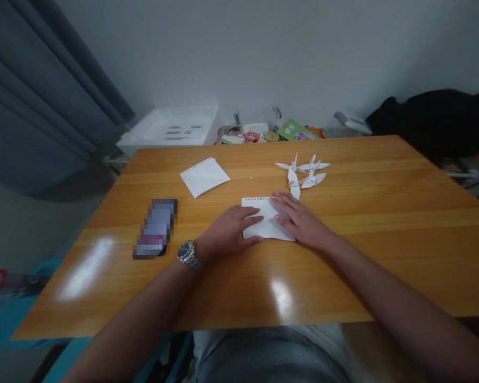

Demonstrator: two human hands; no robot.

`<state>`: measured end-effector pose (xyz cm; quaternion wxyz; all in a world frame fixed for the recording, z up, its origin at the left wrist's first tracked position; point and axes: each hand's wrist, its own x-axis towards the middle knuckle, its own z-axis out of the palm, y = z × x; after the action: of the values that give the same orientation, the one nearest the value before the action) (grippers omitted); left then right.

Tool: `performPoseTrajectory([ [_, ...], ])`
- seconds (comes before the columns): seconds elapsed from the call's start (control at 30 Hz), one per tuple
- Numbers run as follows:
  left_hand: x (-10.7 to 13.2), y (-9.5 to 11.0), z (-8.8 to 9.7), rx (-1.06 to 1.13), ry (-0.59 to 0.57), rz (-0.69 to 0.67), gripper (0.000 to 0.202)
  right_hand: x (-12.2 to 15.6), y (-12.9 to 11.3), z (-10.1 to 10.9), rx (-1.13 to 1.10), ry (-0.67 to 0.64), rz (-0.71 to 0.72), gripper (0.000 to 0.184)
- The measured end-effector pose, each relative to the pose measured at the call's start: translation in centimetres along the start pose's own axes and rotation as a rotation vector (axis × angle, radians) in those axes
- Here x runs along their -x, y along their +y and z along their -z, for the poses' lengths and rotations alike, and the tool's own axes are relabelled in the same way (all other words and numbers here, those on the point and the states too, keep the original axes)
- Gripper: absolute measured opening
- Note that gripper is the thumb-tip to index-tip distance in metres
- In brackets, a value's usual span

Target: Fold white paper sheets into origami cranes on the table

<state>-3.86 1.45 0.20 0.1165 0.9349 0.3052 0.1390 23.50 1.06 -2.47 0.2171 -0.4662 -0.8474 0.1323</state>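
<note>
A white sheet of paper (263, 227) with a row of punched holes along its far edge lies on the wooden table in front of me. My left hand (239, 227) rests on its left side, fingers apart and stretched out. On its right side lies my right hand (297, 221), palm down with the fingers extended over the paper. Just beyond the right fingertips is a group of folded paper cranes (303, 173). More punched paper sheets (205, 177) lie in a small stack farther off to the left.
A phone (155, 229), its screen blurred, lies left of my watch (189, 254). The wooden table (383, 213) reaches toward a wall. Behind it are a white foam box (175, 125), a green booklet (297, 130) and a black cloth-like bundle (431, 119).
</note>
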Motion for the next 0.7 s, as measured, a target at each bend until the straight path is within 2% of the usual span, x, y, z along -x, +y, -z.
performPoseTrajectory([
  [0.17,-0.1,-0.1,0.1,-0.005,0.009,0.006,0.05,-0.1,-0.6,1.2,-0.089,0.067,0.091,0.046],
  [0.37,-0.3,-0.1,0.3,0.016,0.011,0.016,0.045,0.2,-1.5,2.1,-0.155,-0.02,0.202,0.051],
  [0.5,-0.3,-0.1,0.3,0.028,0.025,0.016,0.044,0.3,-1.5,2.2,-0.13,-0.09,0.22,0.049],
  [0.7,-0.3,0.2,0.5,0.045,0.026,0.02,0.041,0.2,-1.1,2.0,-0.165,-0.091,0.194,0.035],
])
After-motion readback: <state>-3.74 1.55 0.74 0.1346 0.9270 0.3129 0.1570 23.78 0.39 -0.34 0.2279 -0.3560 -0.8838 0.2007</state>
